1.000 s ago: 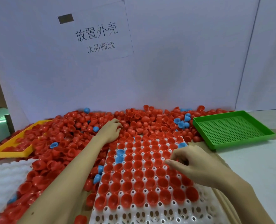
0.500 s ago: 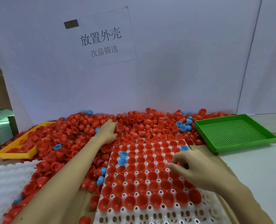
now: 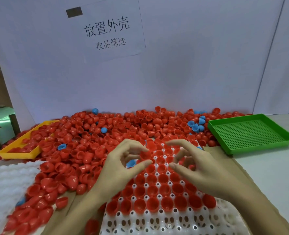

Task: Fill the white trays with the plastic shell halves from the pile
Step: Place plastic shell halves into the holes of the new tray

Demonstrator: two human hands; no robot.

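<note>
Tabletop: white surface [image 3: 267,175] at lower right, brown cardboard under the white tray [image 3: 157,223].
Hands: two; left hand [image 3: 123,165] pinches a red shell half [image 3: 145,154]; right hand [image 3: 196,167] grip released, fingers loosely curled, holding nothing.
Trays: one yellow tray [image 3: 16,152] at left, one green tray [image 3: 252,133] at right.
Pile: red and blue shells [image 3: 82,141] across mid frame.
Wall: white, one paper sign [image 3: 106,31] at the top.

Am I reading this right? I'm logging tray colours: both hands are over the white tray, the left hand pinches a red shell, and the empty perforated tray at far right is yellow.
Not quite. In the head view the empty perforated tray at far right is green; the yellow tray is at far left. The left hand does pinch a red shell, with the right hand beside it over the white tray.
</note>
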